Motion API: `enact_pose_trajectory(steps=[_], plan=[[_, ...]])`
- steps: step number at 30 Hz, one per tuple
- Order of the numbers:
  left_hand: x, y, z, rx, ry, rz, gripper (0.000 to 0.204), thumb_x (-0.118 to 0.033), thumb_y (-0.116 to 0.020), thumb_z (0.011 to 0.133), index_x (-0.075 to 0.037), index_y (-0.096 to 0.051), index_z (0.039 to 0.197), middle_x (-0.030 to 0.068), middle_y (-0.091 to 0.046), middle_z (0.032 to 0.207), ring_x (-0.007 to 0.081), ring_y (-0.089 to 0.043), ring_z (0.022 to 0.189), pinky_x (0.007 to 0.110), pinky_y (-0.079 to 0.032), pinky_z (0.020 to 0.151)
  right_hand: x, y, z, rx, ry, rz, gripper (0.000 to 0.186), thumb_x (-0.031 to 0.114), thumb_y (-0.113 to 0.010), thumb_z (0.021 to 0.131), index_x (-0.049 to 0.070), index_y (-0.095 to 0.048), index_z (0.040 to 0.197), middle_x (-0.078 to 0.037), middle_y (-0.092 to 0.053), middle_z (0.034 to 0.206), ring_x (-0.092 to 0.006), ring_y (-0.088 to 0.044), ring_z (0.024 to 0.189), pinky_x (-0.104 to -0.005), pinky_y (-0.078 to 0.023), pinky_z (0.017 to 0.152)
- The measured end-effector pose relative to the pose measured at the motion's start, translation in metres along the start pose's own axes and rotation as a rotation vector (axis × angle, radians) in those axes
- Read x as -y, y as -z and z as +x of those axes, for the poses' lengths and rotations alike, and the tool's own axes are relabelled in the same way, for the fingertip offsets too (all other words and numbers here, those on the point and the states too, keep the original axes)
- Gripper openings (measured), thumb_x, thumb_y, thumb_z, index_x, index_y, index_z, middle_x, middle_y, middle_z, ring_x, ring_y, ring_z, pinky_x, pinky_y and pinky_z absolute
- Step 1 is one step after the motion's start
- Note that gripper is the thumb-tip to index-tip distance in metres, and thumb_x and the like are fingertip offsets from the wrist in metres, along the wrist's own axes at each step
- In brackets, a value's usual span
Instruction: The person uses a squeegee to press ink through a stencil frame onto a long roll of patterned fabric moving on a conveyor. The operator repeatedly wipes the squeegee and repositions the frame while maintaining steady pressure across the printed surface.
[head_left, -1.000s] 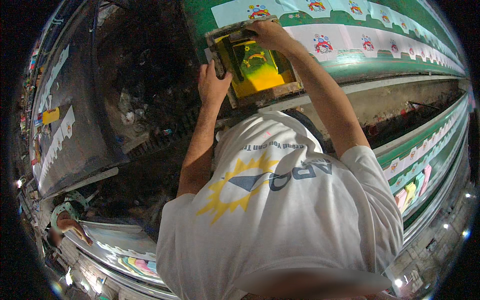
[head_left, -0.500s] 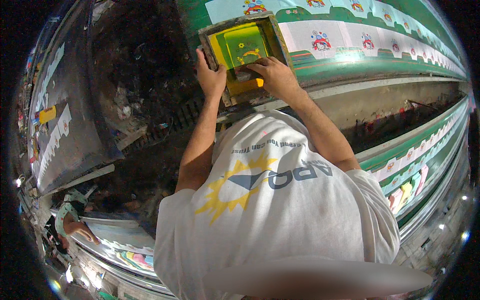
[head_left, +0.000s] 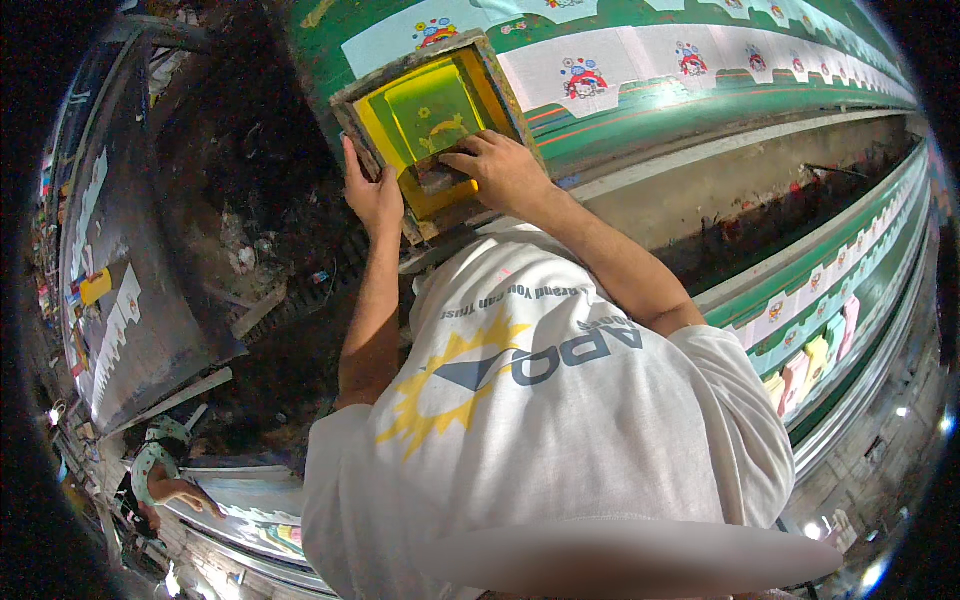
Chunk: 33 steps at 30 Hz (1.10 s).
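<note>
A wooden printing screen (head_left: pixel 356 115) with yellow ink and a small design inside lies on the green table (head_left: pixel 315 35), beside printed pale fabric pieces (head_left: pixel 584 84). My left hand (head_left: pixel 374 200) grips the screen's left side near its lower corner, thumb against the frame. My right hand (head_left: pixel 498 170) is inside the screen, closed on a dark squeegee block (head_left: pixel 433 177) toward the lower part of the yellow area. The squeegee's edge on the mesh is partly hidden by ink and fingers.
Another long green table (head_left: pixel 760 335) with printed pieces and colored cloths runs at right. A dark board (head_left: pixel 120 340) with cut pieces stands at left. A co-worker (head_left: pixel 160 470) is at lower left. A dark, littered gap (head_left: pixel 210 200) lies beside my table.
My right hand with the squeegee has come down from the screen's far edge to its lower part. The screen and both hands now appear farther left as the whole view has shifted.
</note>
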<state>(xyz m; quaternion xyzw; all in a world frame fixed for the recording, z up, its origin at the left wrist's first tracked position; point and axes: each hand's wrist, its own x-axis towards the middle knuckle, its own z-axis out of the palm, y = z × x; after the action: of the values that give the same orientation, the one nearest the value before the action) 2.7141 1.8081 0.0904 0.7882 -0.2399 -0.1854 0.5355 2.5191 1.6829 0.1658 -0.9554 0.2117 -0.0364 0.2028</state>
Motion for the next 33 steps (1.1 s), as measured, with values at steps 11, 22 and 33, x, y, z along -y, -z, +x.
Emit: enact_pose_trajectory(steps=[11,22,33], plan=[[-0.065,-0.140,-0.020,-0.003,-0.174,-0.019,0.087,0.000,-0.070,0.087,0.002,-0.039,0.168,0.0260,-0.057,0.161,0.0329,-0.061,0.143,0.043,-0.046,0.120,-0.121,0.069,-0.064,-0.129,-0.002,0.053,0.074,0.011,-0.085,0.074,0.023,-0.071,0.145,-0.009,-0.070,0.137,-0.0344,-0.066,0.123,-0.0446,-0.056,0.109],[-0.093,-0.234,-0.033,0.019,-0.048,-0.040,0.088,0.003,-0.069,0.086,0.006,-0.037,0.168,0.0252,-0.060,0.158,0.0275,-0.064,0.138,0.039,-0.049,0.116,-0.196,0.110,-0.090,-0.038,-0.075,0.018,0.079,0.013,-0.090,0.068,0.021,-0.072,0.144,-0.007,-0.070,0.138,-0.0331,-0.065,0.126,-0.0434,-0.056,0.109],[-0.091,-0.234,-0.030,0.057,0.119,-0.384,0.086,0.009,-0.064,0.088,0.004,-0.036,0.169,0.0204,-0.053,0.165,0.0247,-0.058,0.144,0.038,-0.045,0.121,-0.199,0.112,-0.083,-0.018,-0.019,-0.056,0.061,0.008,-0.078,0.080,0.020,-0.073,0.139,-0.009,-0.071,0.133,-0.0324,-0.067,0.123,-0.0431,-0.056,0.109]])
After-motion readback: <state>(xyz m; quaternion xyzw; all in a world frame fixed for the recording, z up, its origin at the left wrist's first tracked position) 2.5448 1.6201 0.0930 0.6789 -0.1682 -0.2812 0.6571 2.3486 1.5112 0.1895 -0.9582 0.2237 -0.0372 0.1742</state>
